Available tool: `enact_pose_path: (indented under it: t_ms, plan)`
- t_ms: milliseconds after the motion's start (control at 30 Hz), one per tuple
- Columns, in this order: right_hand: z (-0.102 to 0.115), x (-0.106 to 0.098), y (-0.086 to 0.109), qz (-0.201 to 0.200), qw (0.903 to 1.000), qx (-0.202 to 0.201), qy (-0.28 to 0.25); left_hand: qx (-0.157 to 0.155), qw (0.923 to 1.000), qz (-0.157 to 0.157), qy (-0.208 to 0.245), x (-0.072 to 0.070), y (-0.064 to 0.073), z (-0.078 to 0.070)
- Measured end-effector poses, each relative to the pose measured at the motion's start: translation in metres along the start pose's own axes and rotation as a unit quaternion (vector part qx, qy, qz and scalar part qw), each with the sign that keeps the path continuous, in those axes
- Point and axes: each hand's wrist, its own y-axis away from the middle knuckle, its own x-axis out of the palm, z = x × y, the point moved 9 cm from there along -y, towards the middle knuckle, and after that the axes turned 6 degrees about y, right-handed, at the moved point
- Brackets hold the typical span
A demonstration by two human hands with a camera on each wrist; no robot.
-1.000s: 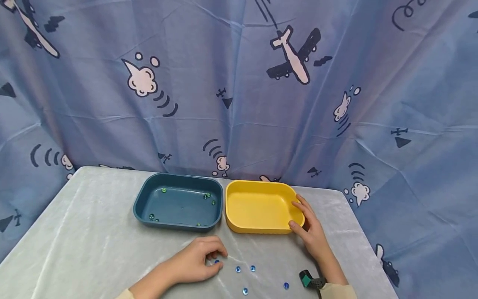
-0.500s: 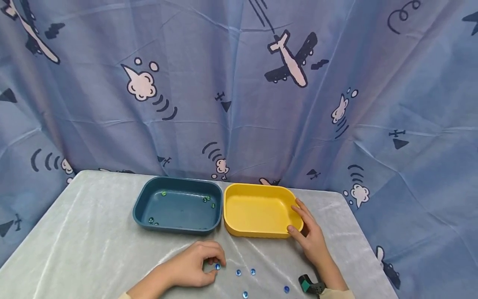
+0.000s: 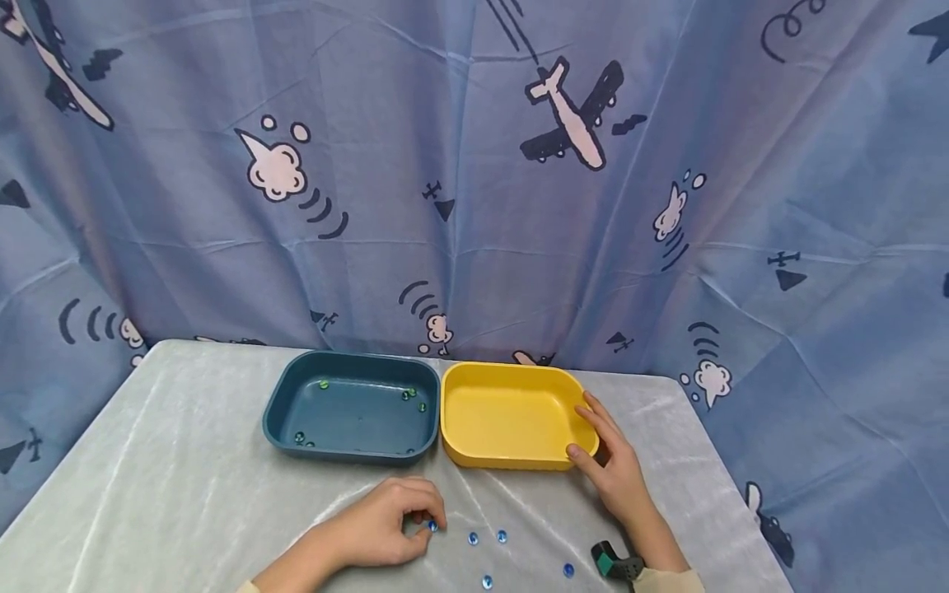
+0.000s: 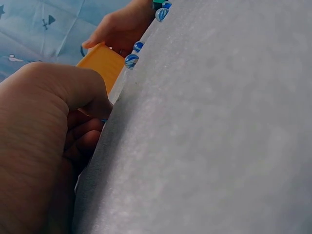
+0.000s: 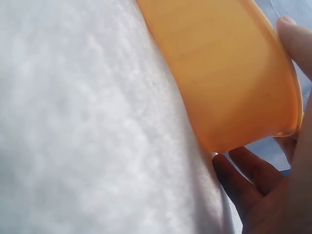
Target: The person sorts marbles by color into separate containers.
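In the head view, my left hand (image 3: pixel 385 524) rests low over the cloth, thumb and index finger curled around a blue glass marble (image 3: pixel 433 525). Only a sliver of that marble shows in the left wrist view, under the index fingertip. My right hand (image 3: pixel 617 469) grips the right end of a yellow tray (image 3: pixel 507 463), thumb on its front rim and fingers around the side. The right wrist view shows the tray's side wall (image 5: pixel 219 73) with the fingertips close against it. Several more blue marbles (image 3: pixel 473 539) lie on the cloth between the hands.
Beside the yellow tray, on its left, stands a dark teal tray (image 3: pixel 348 455) with several green marbles (image 3: pixel 405 395) in it. A pale cloth (image 3: pixel 185 461) covers the table. Behind hangs a blue curtain (image 3: pixel 385 165) printed with planes. A dark band (image 3: pixel 617 563) circles the right wrist.
My left thumb and index finger have shifted around the blue marble, which shows more plainly between them. One marble in the teal tray has rolled right. The right hand stays on the yellow tray.
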Motion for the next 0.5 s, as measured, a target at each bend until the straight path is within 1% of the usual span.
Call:
enact_pose_path:
  t_ms: [133, 333, 500]
  plan:
    - [-0.0002, -0.0008, -0.0016, 0.002, 0.9999, -0.012, 0.003, 0.010, 0.9999, -0.005, -0.010, -0.0012, -0.0011, -0.0015]
    - [-0.0009, -0.0003, -0.0021, 0.005, 0.9999, -0.010, 0.002, 0.017, 0.9998, -0.005, -0.013, -0.0011, -0.0007, -0.0011]
    - [-0.0004, 0.0004, -0.0012, 0.003, 0.9999, -0.017, 0.002, 0.024, 0.9996, -0.007, -0.016, -0.0013, -0.0001, -0.0031]
